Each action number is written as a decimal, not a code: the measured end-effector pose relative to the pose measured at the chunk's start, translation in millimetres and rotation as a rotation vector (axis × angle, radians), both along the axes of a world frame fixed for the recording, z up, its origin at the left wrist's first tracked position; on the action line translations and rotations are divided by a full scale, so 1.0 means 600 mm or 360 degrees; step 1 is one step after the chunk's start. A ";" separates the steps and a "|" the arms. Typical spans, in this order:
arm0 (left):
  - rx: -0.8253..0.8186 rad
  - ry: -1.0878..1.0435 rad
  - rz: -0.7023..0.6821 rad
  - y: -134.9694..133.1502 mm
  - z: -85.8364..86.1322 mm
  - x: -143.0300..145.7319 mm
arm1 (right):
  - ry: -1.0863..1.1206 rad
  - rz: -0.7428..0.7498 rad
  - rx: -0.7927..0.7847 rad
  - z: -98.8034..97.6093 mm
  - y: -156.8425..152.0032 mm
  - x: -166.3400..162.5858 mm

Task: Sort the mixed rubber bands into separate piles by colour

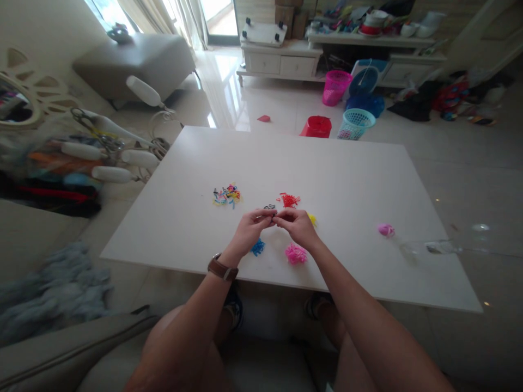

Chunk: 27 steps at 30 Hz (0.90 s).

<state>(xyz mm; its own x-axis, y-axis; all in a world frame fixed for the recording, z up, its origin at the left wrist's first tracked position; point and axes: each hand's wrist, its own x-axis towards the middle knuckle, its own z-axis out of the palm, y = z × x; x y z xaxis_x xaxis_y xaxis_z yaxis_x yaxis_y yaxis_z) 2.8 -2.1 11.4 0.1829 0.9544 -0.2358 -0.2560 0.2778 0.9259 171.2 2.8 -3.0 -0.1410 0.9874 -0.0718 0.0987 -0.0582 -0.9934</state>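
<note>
Your left hand (250,227) and right hand (299,225) meet at fingertips over bench (347,174), both pinching dark bit (273,216), too small to make out further. Bit sits directly between your hands. Black pile (269,207) just beyond left fingertips, partly covered. Red pile (290,200) just beyond right hand; yellow pile (312,219) beside it, partly hidden. Blue pile (257,247) on your side of left hand; pink pile (295,254) on your side of right. Mixed pile (227,195) farther left, apart from your hands.

Forearms (355,283) angled inward, hands (301,226) close together, fingers (288,214) bent
</note>
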 end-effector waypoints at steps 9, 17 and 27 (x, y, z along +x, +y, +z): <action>-0.0044 0.0036 0.0043 0.015 -0.019 0.002 | -0.0114 -0.0080 0.0060 -0.006 0.004 -0.006; 0.0024 0.0322 0.0518 0.043 -0.012 -0.043 | -0.0464 0.0163 0.0034 -0.014 -0.001 -0.028; 0.0044 0.0318 0.0539 0.045 -0.007 -0.056 | -0.0956 0.0774 0.0178 -0.049 -0.024 -0.066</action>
<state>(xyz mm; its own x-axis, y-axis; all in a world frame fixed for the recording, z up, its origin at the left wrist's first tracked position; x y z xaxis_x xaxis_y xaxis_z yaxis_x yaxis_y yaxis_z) -30.9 24.8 7.3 -0.1906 0.9593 -0.2084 -0.1432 0.1829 0.9727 131.9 -11.8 -32.7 -0.5285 0.8304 -0.1765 0.6103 0.2272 -0.7589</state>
